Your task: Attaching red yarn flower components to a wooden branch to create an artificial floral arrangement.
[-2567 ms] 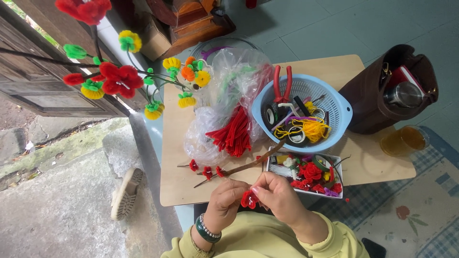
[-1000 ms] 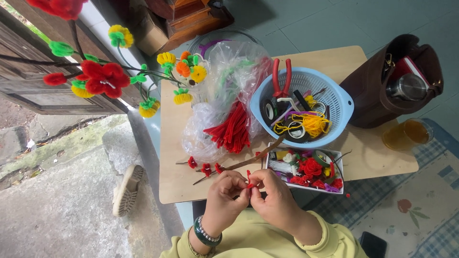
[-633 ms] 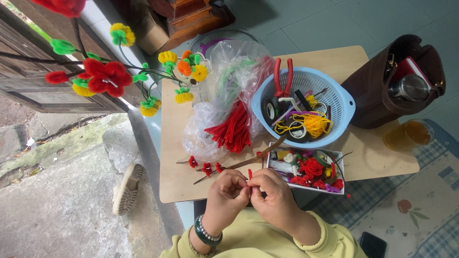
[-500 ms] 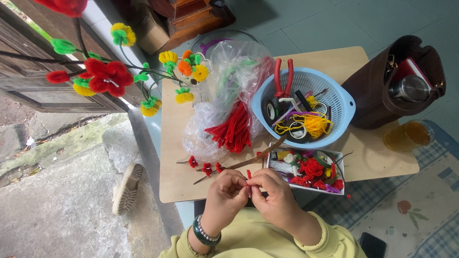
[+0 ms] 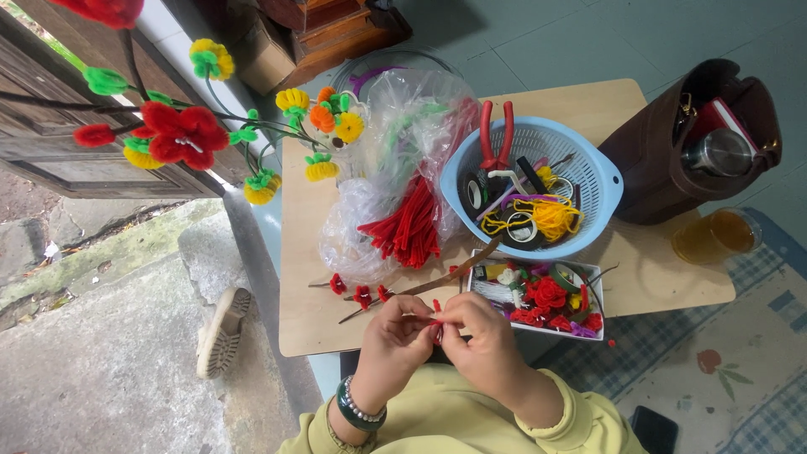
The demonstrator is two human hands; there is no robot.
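I see bare table (image 5: 307, 315) at 9 o'clock of my hands. Twig (image 5: 420, 287) blocks 12; tray (image 5: 538, 294) crowds 2; bag (image 5: 395, 185) and basket (image 5: 538, 181) fill beyond.

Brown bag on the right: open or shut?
Open: the brown bag gapes at the top, showing a steel flask inside.

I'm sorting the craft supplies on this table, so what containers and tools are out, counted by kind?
Blue colander basket: 1
Small white tray of finished pieces: 1
Clear plastic bag with red stems: 1
Red-handled pliers: 1
Brown bag: 1
Cup of amber drink: 1
Total: 6
The left hand and right hand pinch a small red piece.
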